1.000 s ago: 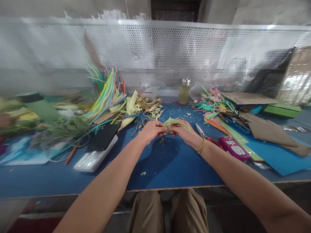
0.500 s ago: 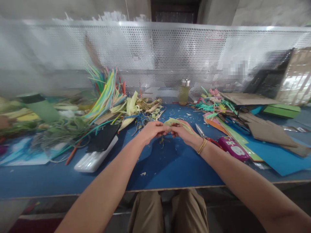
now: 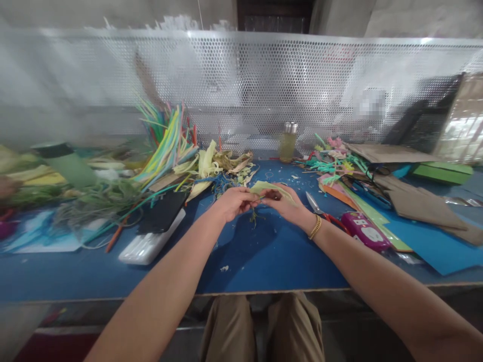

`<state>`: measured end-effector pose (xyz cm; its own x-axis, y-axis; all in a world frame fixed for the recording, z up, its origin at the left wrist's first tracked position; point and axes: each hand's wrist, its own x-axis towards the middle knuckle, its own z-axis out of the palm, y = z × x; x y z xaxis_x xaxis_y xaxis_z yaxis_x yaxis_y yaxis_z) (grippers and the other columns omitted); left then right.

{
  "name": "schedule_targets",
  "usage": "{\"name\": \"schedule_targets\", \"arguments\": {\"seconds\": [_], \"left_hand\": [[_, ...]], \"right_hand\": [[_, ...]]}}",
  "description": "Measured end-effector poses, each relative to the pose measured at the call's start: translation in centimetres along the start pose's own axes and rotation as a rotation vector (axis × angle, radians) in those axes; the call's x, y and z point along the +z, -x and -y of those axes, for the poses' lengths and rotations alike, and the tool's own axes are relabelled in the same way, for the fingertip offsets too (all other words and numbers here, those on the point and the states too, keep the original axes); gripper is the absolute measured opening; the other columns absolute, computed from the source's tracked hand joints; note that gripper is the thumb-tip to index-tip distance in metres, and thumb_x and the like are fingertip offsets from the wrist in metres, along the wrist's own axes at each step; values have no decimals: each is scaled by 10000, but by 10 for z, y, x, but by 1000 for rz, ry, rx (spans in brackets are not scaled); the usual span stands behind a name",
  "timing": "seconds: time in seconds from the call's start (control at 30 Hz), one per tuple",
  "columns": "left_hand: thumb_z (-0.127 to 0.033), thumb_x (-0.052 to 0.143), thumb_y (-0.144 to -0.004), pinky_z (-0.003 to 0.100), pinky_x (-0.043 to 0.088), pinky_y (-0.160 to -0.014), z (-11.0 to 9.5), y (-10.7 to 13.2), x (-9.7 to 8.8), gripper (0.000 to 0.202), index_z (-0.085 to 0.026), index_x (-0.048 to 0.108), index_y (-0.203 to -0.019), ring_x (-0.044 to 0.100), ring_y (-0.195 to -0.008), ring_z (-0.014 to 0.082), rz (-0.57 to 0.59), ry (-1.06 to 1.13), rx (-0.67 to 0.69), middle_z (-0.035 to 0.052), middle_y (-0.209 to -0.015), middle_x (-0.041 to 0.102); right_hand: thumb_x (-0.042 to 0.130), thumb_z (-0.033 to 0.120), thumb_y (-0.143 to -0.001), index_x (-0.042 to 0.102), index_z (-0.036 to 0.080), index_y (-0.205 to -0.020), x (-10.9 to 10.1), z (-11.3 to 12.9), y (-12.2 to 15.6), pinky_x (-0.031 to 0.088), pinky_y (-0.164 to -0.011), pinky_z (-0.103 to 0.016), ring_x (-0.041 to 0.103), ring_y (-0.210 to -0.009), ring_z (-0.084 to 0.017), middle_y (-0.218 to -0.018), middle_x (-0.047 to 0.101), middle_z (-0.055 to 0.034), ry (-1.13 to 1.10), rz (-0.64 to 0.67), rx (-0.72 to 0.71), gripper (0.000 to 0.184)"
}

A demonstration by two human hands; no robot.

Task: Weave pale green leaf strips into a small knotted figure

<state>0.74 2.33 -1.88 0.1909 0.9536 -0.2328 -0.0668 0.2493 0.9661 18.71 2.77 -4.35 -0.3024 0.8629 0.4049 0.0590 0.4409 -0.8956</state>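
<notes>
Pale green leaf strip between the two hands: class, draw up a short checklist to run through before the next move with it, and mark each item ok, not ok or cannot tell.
1. Left hand grips the pale green leaf strip: ok, fingers closed on its near end.
2. Right hand supports the strip: ok, it lies across that hand.
3. Strip whole, not torn: cannot tell, the hands hide its middle.
4. Scissors away from the wrists: not ok, they lie close beside the right wrist.
5. Bare blue tabletop in front of the hands: ok, only small scraps lie there.
6. Glass bottle upright and apart from the hands: ok.
</notes>
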Motion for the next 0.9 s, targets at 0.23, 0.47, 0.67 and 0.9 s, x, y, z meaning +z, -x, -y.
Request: {"name": "schedule_targets", "arguments": {"seconds": [0.23,0.47,0.67,0.9], "left_hand": [[-129,743,-651,182,388,-497,-4,4,-1,114,-128,631,-633,569,-533,81,41,-19,-21,40,-593,649],[-209,766,-662,206,359,-497,0,3,-2,127,-138,663,-640,555,-538,89,72,-91,44,39,-609,659],[-229,809,-619,229,371,-537,3,2,1,128,-158,717,-675,587,-617,119,8,-88,107,31,-639,668],[-228,798,-623,234,408,-573,4,3,2,134,-149,712,-688,589,-606,116,13,-80,105,41,-646,679]], "right_hand": [[741,293,-702,692,231,-787,-3,-1,-1,539,-773,-329,657,-747,-167,-796,704,0,83,-20,-25,116],[701,315,-761,673,229,-762,-5,1,0,526,-745,-302,639,-734,-148,-797,694,4,177,-25,-55,91],[639,304,-784,657,241,-727,-4,-7,-2,500,-754,-304,610,-746,-150,-788,662,9,273,-54,10,87],[654,311,-720,637,223,-684,0,-3,-2,471,-773,-294,598,-742,-144,-768,649,10,217,-110,156,97]]}}
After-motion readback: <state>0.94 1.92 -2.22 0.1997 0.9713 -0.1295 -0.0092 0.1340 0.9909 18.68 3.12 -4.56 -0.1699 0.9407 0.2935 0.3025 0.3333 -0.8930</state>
